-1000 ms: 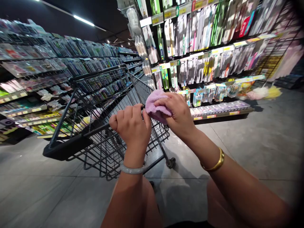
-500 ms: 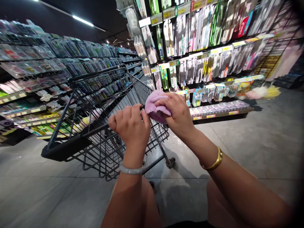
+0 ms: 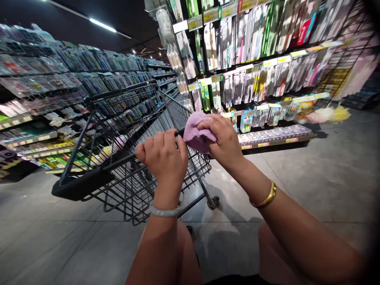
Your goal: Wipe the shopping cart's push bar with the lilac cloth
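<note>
A black wire shopping cart (image 3: 139,168) stands in front of me, turned at an angle. My left hand (image 3: 164,156) is wrapped around its top rail, fingers curled over the bar. Just to the right, my right hand (image 3: 224,136) grips a bunched purple cloth (image 3: 196,132). The cloth lies against the same rail near its right corner and hides that part of the bar. The cart's basket looks empty through the wires. A pale bangle (image 3: 166,211) circles my left wrist, and a gold bangle (image 3: 267,196) is on my right.
Shelves of packaged toothbrushes (image 3: 228,51) rise beyond the cart on the right. Along the left runs another stocked shelf (image 3: 38,95). One cart wheel (image 3: 213,202) rests on the grey floor (image 3: 311,182). Pink and yellow puffs (image 3: 326,114) hang at the far right.
My right hand and the purple cloth have shifted slightly to the right along the rail. My left hand keeps its grip in the same place.
</note>
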Demonstrator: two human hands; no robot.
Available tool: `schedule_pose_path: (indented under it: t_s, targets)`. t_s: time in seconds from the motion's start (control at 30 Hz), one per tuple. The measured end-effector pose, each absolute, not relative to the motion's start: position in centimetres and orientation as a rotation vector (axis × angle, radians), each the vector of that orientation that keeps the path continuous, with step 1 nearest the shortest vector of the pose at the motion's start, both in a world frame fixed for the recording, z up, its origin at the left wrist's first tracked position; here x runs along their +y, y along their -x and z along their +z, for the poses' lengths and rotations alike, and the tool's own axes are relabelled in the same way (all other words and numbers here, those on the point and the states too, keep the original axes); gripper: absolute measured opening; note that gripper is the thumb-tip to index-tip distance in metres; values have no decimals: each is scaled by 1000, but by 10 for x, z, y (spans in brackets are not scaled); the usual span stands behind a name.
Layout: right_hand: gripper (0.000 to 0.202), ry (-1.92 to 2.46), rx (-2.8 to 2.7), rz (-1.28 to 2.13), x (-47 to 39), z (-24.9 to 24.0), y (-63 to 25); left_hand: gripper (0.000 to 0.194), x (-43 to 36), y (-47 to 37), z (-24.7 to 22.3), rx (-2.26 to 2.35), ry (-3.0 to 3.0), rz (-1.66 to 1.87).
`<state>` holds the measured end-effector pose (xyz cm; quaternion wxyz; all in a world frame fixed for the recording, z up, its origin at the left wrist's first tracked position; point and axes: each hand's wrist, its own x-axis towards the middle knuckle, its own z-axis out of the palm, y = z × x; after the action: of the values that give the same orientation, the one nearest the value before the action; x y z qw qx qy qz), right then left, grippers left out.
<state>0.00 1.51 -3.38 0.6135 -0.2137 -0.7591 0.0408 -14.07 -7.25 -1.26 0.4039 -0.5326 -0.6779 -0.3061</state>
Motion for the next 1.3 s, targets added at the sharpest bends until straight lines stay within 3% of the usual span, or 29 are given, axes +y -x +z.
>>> schedule_pose_path:
  t_s: [1.3]
  targets:
    - [32, 479, -1732, 64, 14, -40, 2, 32, -72, 141, -16, -1710, 1403, -900]
